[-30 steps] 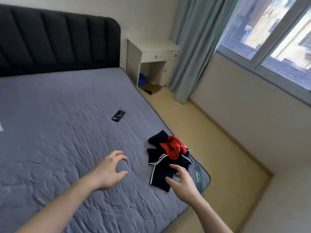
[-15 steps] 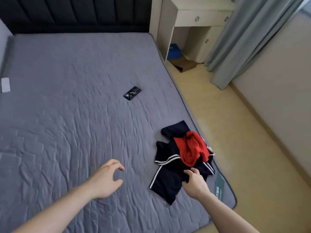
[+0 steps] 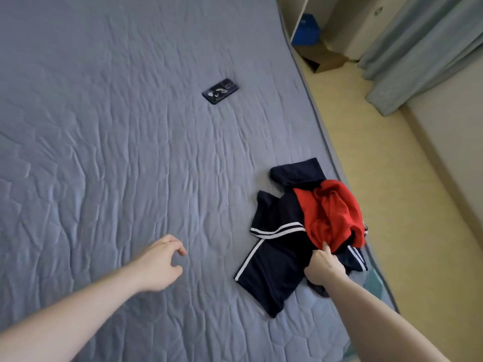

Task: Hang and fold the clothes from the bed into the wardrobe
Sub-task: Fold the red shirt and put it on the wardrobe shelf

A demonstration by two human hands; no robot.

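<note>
A crumpled navy garment (image 3: 277, 259) with white stripes lies near the right edge of the grey quilted bed (image 3: 117, 165). A bunched red garment (image 3: 329, 212) sits on top of it. My right hand (image 3: 324, 267) is down on the pile at the lower edge of the red cloth, fingers curled into the fabric and thumb pointing up against the red. My left hand (image 3: 162, 265) hovers over bare mattress to the left of the clothes, fingers loosely curled and holding nothing. No wardrobe is in view.
A dark phone (image 3: 220, 90) lies on the bed further up. Right of the bed runs a yellowish floor strip (image 3: 379, 178), with a white nightstand (image 3: 298, 19), a blue object (image 3: 305, 30), a cardboard piece (image 3: 324, 58) and a grey-green curtain (image 3: 418, 48) beyond.
My view tilted down and closer to the bed. My right hand moved forward from above the navy garment onto the pile and curled into the cloth. The left hand stayed hovering.
</note>
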